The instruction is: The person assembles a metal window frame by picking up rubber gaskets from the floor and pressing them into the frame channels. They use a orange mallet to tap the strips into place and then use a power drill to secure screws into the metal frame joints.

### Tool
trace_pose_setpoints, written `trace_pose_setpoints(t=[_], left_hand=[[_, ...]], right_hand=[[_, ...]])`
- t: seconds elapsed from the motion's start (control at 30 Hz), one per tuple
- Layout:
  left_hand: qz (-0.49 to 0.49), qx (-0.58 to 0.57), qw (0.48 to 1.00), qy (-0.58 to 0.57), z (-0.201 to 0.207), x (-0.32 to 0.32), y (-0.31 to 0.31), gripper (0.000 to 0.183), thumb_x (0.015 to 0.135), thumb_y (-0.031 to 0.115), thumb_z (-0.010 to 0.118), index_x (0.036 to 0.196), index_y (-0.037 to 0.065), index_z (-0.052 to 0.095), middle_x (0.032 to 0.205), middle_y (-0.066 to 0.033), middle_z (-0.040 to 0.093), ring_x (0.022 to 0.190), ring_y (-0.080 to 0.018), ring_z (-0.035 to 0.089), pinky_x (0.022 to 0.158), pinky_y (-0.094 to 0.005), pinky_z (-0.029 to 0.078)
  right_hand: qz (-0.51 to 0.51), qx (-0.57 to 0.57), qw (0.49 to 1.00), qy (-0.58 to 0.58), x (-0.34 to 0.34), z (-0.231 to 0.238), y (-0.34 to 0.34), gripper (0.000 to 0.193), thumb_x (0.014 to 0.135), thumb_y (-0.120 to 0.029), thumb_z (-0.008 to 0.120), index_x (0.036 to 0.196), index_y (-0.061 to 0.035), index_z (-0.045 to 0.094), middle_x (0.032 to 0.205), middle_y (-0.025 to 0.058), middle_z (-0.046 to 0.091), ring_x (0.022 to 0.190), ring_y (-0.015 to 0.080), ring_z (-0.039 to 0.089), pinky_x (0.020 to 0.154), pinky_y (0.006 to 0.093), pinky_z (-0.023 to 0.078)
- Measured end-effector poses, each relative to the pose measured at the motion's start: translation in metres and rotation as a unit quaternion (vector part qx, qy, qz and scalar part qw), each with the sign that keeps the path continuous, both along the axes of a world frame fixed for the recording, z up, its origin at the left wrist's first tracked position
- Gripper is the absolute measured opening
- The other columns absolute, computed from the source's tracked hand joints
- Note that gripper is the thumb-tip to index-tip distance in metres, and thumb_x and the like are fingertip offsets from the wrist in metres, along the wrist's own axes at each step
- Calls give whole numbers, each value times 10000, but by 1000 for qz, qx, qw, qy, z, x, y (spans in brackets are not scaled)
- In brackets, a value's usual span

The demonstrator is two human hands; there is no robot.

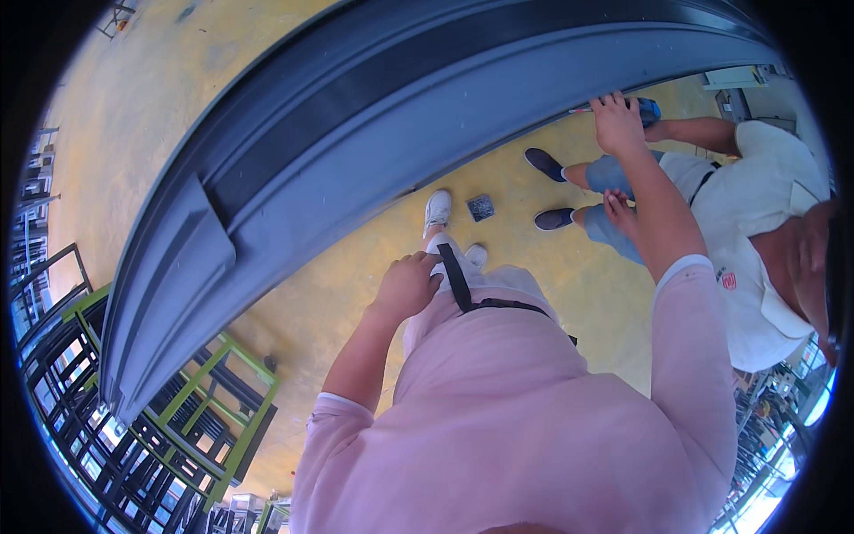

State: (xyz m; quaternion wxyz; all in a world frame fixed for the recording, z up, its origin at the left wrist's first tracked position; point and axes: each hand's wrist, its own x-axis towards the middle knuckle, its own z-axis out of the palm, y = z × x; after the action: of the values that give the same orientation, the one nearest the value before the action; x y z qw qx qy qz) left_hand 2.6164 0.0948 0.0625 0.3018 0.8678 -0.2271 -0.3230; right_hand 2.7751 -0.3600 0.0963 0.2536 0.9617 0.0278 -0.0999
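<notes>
A long dark grey metal panel [382,147] with ribbed edges curves across the upper view in front of me. My right hand [620,125] reaches out to its lower edge, the fingers stretched and resting against the grey face. Beside that hand a co-worker's hand holds a blue power tool [648,112], partly hidden behind my fingers; a thin bit points toward the panel. My left hand [409,283] hangs low in front of my thigh, loosely bent with the thumb apart, close to the loose end of a black belt [455,278]. I see nothing held in it.
The co-worker [756,231] in a white shirt and blue shorts stands at my right. Green and black metal frames [213,400] are stacked at the lower left. A small dark square [480,207] lies on the yellow floor [525,254] by my white shoes.
</notes>
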Motion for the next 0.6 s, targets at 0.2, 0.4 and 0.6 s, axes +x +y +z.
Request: trace_pose_setpoints(t=[0.2, 0.4, 0.6], left_hand=[[5, 34, 999, -5, 1, 52, -5, 317, 919, 231, 647, 1198, 82, 666, 1130, -183, 685, 1041, -392, 649, 909, -471, 518], [-31, 11, 991, 133, -1, 76, -39, 352, 922, 240, 640, 1239, 88, 658, 1160, -186, 689, 1090, -379, 651, 940, -442, 513], [-114, -78, 984, 112, -1, 72, -143, 543, 896, 291, 689, 1359, 40, 557, 1324, -208, 580, 1206, -396, 568, 1025, -463, 450]], right_hand=[[-93, 93, 989, 65, 34, -13, -42, 418, 902, -141, 605, 1314, -91, 560, 1086, 148, 707, 1029, 347, 678, 909, 471, 515], [-64, 147, 982, 95, -26, 75, -2, 352, 863, -137, 654, 1203, -77, 584, 862, 133, 729, 824, 348, 704, 765, 448, 525], [-11, 254, 965, -66, -92, 91, 44, 337, 807, -120, 703, 1117, -102, 572, 739, 96, 682, 720, 311, 676, 708, 418, 487]])
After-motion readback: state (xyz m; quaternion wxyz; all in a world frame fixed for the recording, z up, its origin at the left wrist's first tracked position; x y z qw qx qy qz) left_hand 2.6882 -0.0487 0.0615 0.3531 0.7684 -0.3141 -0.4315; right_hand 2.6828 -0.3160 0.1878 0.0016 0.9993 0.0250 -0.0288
